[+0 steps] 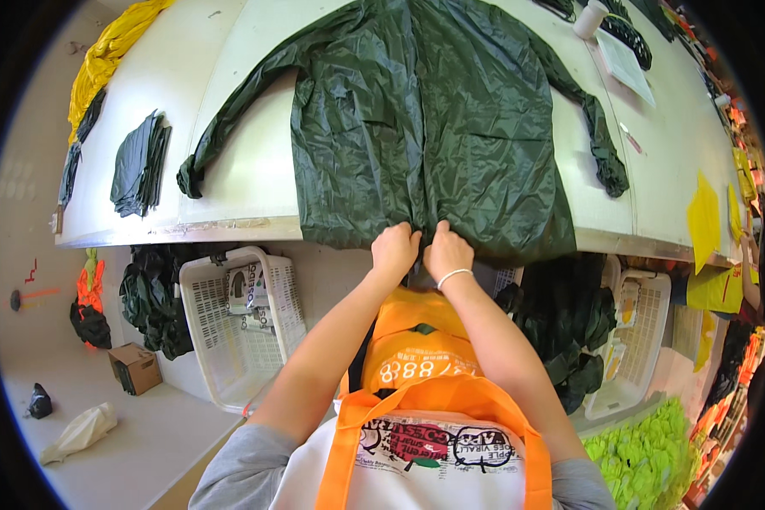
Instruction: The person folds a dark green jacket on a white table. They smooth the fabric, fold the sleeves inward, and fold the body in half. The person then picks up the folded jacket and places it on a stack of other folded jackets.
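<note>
A dark green, shiny rain jacket (361,127) lies spread on the white table (238,191), its sleeves out to both sides and its front seam running down the middle. Its bottom hem hangs a little over the table's near edge. My left hand (396,252) pinches the hem just left of the front seam. Close beside it, my right hand (448,252), with a white band at the wrist, grips the hem just right of the seam. Both hands have their fingers closed on the cloth, and the fingertips are partly hidden.
Left on the table lies a folded dark green stack (141,165), with yellow cloth (115,55) beyond. A white cup (590,19) and a paper sheet (625,66) are at the far right. White plastic baskets (217,340) stand below the edge. Bright green cloth (642,455) lies lower right.
</note>
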Demonstrator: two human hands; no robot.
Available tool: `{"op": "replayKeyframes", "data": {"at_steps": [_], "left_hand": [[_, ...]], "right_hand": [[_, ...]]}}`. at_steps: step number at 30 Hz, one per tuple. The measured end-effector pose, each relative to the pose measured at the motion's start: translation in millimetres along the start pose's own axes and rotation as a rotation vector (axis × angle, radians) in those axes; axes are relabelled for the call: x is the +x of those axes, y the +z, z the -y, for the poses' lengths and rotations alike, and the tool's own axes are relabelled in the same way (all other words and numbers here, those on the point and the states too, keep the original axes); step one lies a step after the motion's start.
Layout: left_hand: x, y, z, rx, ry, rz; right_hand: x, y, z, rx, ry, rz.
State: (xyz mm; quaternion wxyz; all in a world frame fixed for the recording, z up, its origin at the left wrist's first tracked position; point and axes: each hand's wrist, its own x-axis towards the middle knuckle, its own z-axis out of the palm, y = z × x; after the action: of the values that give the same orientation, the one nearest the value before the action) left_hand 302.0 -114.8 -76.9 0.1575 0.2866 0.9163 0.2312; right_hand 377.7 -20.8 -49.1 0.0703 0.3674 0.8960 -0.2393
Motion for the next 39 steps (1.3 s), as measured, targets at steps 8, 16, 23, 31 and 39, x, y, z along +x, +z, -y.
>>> {"op": "replayKeyframes", "data": {"at_steps": [8, 16, 23, 31, 39], "left_hand": [[8.5, -7.5, 25.3, -0.556, -0.121, 0.282], [3.4, -26.9, 6.0, -0.615, 0.021, 0.37], [-0.7, -15.6, 7.6, 0.06, 0.356, 0.048], [20.6, -12.5, 21.1, -0.244, 0.028, 0.198], [16.2, -6.7, 24.2, -0.307, 0.15, 0.172]], "right_hand": [[-16.4, 14.9, -49.3, 0.843, 0.163, -0.35], [-35.4, 29.3, -20.1, 0.781, -0.05, -0.371], [-24.5, 8.9, -41.4, 0.604, -0.034, -0.524], [-35.4, 10.8, -53.1, 0.206, -0.333, -0.248], [-62.8, 21.0, -109.4, -0.389, 0.108, 0.019]]}}
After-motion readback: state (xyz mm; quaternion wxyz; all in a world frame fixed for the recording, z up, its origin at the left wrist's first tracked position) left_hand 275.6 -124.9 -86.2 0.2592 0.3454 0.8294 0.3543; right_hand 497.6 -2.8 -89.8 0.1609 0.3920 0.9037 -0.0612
